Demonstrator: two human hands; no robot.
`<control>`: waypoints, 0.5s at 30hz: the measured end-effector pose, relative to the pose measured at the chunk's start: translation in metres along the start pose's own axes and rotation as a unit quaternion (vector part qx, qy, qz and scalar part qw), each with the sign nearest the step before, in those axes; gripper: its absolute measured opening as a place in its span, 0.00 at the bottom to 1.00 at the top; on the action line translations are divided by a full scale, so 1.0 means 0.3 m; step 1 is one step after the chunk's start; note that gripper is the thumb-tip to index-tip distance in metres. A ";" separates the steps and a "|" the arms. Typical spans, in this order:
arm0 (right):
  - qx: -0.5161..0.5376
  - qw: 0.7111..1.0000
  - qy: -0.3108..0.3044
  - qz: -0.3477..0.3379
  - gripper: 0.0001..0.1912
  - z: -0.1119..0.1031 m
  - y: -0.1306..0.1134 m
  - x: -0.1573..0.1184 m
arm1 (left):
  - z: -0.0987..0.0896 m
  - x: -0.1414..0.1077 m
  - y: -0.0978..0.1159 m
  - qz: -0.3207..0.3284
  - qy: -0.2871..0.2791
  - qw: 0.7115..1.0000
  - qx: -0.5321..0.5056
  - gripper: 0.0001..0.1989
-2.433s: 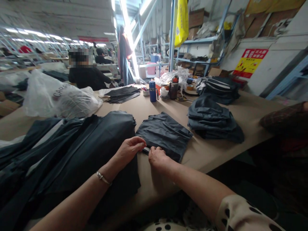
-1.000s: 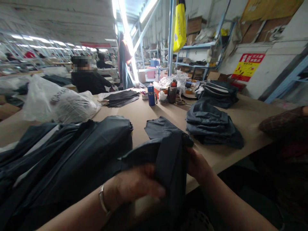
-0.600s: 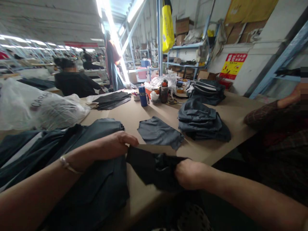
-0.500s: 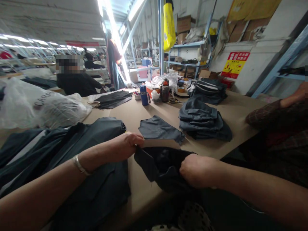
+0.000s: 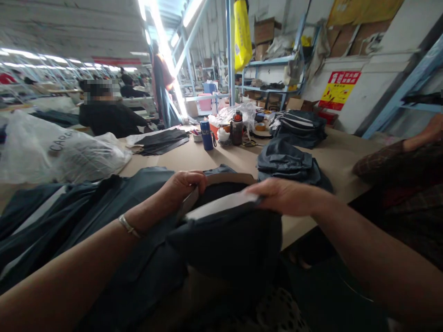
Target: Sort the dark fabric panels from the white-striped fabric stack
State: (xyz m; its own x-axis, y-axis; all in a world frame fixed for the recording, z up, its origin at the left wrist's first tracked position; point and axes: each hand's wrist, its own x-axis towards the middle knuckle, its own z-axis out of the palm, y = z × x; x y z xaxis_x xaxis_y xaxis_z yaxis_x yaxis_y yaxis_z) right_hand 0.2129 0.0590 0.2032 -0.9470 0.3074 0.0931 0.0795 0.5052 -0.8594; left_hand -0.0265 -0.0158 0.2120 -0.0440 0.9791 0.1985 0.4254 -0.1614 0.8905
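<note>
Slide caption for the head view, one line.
Left hand and right hand hold dark cloth with a pale band at a brown worktable.

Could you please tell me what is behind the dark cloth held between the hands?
Behind the dark cloth, a sliver of another dark piece shows, with the table and a blue bottle farther back. The rest of that piece is covered.

"CARR…" in dark caps on plastic bag (image 5: 65, 154), plus blurry Chinese txt on red/yel. wall sign (image 5: 339, 90)
</note>
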 end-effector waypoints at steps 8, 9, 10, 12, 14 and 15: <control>-0.144 0.989 0.031 -0.012 0.07 -0.071 0.019 0.043 | -0.028 0.007 -0.060 -0.073 -0.022 0.984 -0.158 0.06; -0.145 0.989 0.019 -0.027 0.10 -0.055 0.024 0.055 | -0.023 0.006 -0.070 -0.074 -0.036 0.984 -0.157 0.06; -0.135 0.990 0.014 -0.042 0.12 -0.042 0.030 0.067 | -0.014 0.002 -0.077 -0.081 -0.044 0.982 -0.163 0.06; -0.082 0.995 -0.004 -0.062 0.12 -0.014 0.053 0.089 | 0.010 -0.012 -0.081 -0.090 -0.057 0.973 -0.206 0.08; -0.019 0.997 -0.051 -0.054 0.11 0.020 0.084 0.108 | 0.034 -0.030 -0.083 -0.077 -0.070 0.961 -0.255 0.11; 0.015 0.997 -0.063 -0.035 0.11 0.036 0.100 0.115 | 0.041 -0.039 -0.087 -0.078 -0.065 0.961 -0.259 0.13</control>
State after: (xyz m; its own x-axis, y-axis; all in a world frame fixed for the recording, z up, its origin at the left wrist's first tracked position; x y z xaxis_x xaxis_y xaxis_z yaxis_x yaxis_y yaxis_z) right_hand 0.1794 0.0759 0.1752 -0.9818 0.1664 0.0913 0.0035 0.4968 -0.8679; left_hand -0.0261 -0.0216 0.1815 0.0575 0.9981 0.0237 -0.0855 -0.0187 0.9962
